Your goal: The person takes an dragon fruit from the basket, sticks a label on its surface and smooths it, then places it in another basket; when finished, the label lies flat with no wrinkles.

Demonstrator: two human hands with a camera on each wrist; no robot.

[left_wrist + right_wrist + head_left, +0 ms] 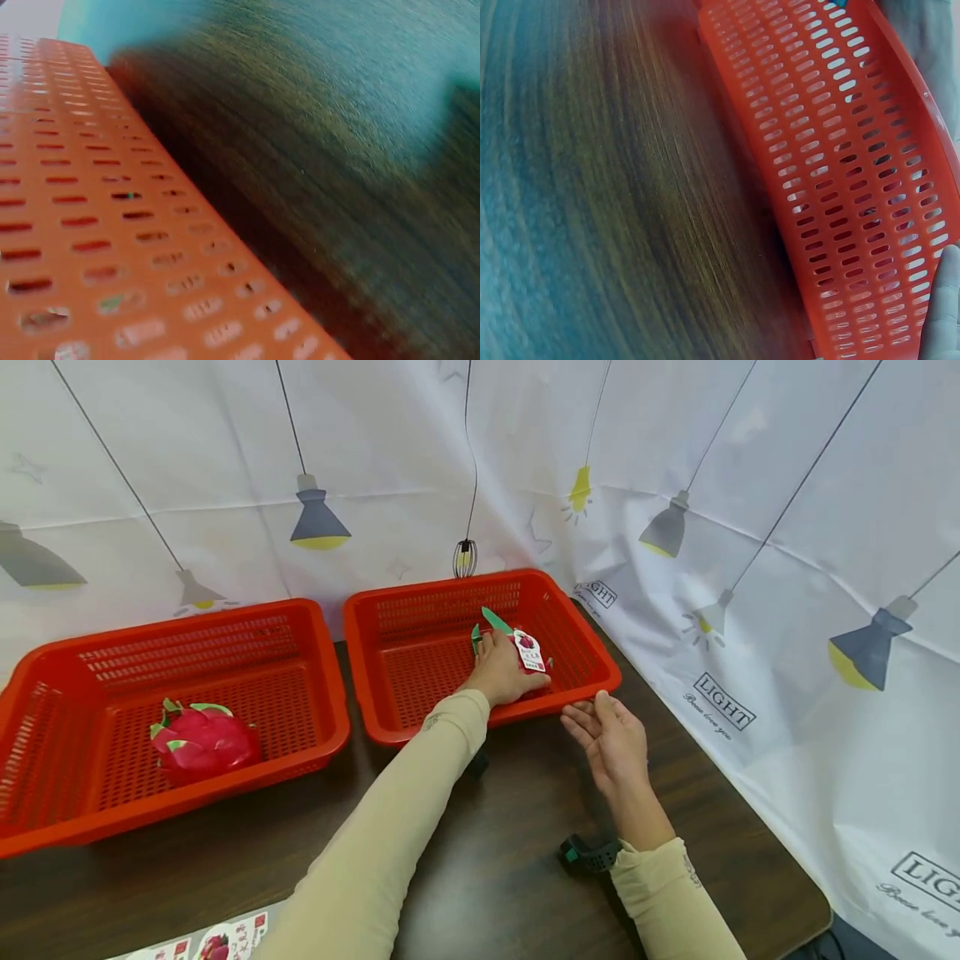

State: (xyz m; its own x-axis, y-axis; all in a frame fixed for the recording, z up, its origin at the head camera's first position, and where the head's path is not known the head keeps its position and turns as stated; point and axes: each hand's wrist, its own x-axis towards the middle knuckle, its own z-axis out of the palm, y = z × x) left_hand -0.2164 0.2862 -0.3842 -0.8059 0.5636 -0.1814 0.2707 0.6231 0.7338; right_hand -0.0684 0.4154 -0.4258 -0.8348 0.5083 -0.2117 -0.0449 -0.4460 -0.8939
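Observation:
In the head view, my left hand [501,672] reaches into the right-hand red plastic basket [435,585]. Its fingers and thumb grip a pink dragon fruit [542,677] with green leaf tips, partly covered by the hand. A white printed label [529,652] sits on the fruit. My right hand [617,739] is at that basket's front right corner, fingertips touching the rim from outside and beneath. From the right wrist, some fingers [943,315] show against the slotted basket wall [840,180]. The left wrist view has the basket side [82,202] but not the hand.
To the left stands a second red basket [330,693] with another dragon fruit [206,745] inside. A strip of printed labels [232,937] lies at the dark wooden table's [517,860] near edge. Behind hangs a white lamp-printed cloth [390,460].

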